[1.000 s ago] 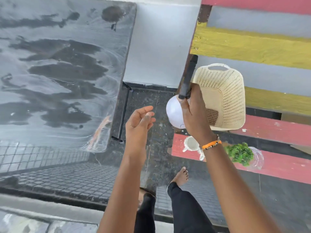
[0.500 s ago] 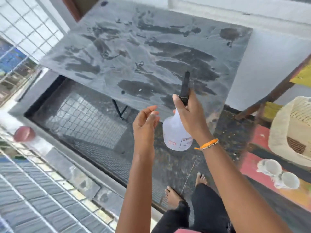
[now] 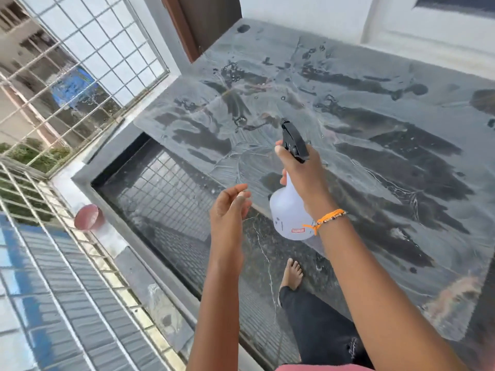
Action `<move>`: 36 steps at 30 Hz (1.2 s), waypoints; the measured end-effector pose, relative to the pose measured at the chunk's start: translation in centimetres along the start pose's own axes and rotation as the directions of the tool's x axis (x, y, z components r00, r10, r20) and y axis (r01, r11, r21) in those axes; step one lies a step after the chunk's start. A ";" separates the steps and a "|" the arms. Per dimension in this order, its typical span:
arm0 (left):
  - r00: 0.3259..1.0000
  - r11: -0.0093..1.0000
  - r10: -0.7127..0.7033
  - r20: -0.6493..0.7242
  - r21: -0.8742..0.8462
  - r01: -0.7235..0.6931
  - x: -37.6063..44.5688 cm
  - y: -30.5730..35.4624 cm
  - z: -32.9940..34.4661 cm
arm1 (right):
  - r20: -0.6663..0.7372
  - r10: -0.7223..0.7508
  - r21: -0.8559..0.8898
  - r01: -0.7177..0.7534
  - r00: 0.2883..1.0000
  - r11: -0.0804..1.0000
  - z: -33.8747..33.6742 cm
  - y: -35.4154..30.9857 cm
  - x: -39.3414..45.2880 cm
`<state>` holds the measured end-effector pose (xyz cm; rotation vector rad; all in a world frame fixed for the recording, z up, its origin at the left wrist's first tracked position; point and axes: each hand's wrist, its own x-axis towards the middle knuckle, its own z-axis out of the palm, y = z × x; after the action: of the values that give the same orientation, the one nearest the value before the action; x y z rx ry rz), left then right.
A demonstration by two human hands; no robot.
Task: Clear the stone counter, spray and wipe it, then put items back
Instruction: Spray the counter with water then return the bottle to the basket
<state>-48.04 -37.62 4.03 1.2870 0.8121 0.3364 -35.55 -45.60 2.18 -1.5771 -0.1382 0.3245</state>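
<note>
The dark grey stone counter [image 3: 361,108] fills the upper right, bare of items, streaked with wet patches and drying smears. My right hand [image 3: 305,172] grips the neck of a white spray bottle [image 3: 290,212] with a black trigger head [image 3: 293,140], held over the counter's near edge and pointing at its wet middle. My left hand [image 3: 227,210] hovers beside the bottle, lower left of it, fingers loosely curled and holding nothing. An orange string bracelet sits on my right wrist.
A white metal window grille [image 3: 80,70] runs along the left. A reddish round bowl [image 3: 88,218] sits on the ledge below it. A brown door frame [image 3: 184,25] meets the counter's far left corner. My bare foot [image 3: 293,274] stands on the dark floor.
My view has swung left from the coloured bench and basket to the counter. My right hand has brought the spray bottle over the counter's edge; my left hand stays beside it.
</note>
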 end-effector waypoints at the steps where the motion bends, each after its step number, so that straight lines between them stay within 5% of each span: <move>1: 1.000 1.000 -0.009 0.006 0.014 0.009 1.8 0.7 0.1 | -0.016 -0.008 -0.006 0.008 1.000 1.000 0.6 -0.3 1.8; 6: 0.999 0.999 -0.034 0.024 0.040 0.033 10.5 3.8 1.5 | -0.074 -0.052 -0.083 0.046 0.996 0.996 2.3 -1.4 9.3; 14: 0.983 0.991 -0.088 0.160 0.110 0.071 21.2 5.9 3.7 | -0.115 -0.234 -0.479 0.153 0.965 0.865 4.8 -1.4 17.3; 22: 0.920 0.955 -0.102 0.379 0.295 -0.016 35.0 9.2 3.1 | -0.264 0.103 -0.012 -0.110 0.959 0.994 11.2 -2.2 27.1; 28: 0.917 0.952 -0.162 0.366 0.302 0.048 44.3 11.8 0.8 | -0.291 0.438 0.180 -0.401 0.851 0.898 16.0 -2.4 35.5; 36: 0.877 0.936 -0.237 0.417 0.340 0.092 49.6 11.1 0.9 | -0.303 0.595 0.326 -0.506 0.745 0.799 16.7 -1.8 39.2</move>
<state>-11.10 -3.36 -2.63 1.5000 0.5789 -0.2425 -2.98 -18.31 -0.76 -1.3954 0.6844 0.4611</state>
